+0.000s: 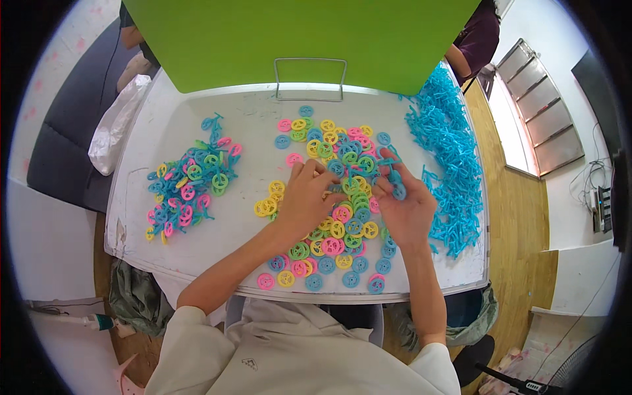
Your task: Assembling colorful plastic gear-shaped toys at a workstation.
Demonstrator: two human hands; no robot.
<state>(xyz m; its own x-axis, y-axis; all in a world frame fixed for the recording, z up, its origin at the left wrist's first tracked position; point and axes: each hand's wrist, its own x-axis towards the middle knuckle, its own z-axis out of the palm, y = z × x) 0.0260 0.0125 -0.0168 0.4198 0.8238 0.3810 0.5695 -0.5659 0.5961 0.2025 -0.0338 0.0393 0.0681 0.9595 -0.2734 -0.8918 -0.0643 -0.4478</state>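
Right hand pinches blue part; left hand curled, grip's hold unclear. Apparently joined pieces heaped left; many wheels, stems remain.

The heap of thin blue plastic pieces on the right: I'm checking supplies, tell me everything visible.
The heap is a tangled band of many thin, branching, plastic-looking parts, lying at all angles along the right of the white tabletop. Strays fringe its left edge. The bare right hand is left of it; contact is unclear.

Smooth plastic wheels, shiny metal loop, floor apparently wood.
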